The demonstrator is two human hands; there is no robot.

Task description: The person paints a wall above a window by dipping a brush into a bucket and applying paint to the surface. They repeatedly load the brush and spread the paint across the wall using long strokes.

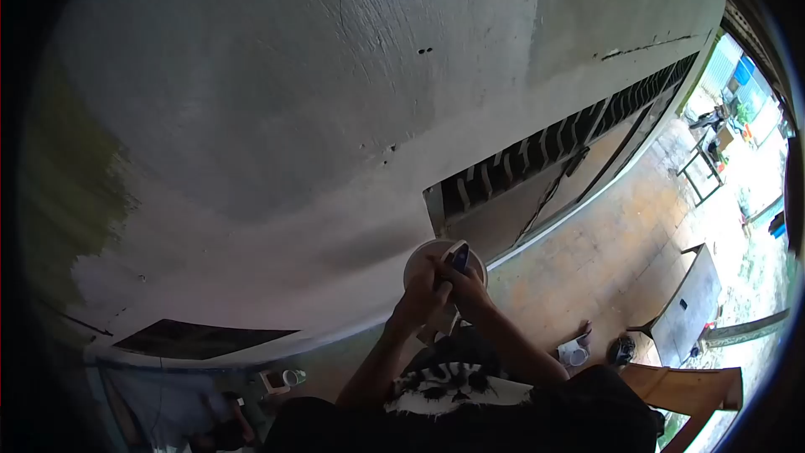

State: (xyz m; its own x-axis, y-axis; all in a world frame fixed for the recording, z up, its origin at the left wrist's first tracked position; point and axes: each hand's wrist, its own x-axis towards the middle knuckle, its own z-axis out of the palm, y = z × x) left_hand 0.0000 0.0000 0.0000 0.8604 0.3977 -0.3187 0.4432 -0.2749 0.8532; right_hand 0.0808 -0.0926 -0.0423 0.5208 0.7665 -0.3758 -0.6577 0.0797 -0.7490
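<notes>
Close together in front of my body, my left hand [424, 289] and my right hand [470, 287] meet over a round, pale bucket [412, 264]. Both hands are closed. From the top of my right hand sticks out a small dark blue and whitish tool [460, 258]; its exact kind is too small and dark to tell. My left hand's fingers are bent against the right hand, and what they grip is hidden. The bucket's contents cannot be made out behind the hands.
A wall [277, 134] with uneven grey, white and greenish patches rises ahead. Beside it is a barred opening [537, 147]. Below lie a tiled floor [587, 260], a grey table [689, 306], a wooden chair [683, 386] and a white container [293, 377]. Another person [231, 428] is lower left.
</notes>
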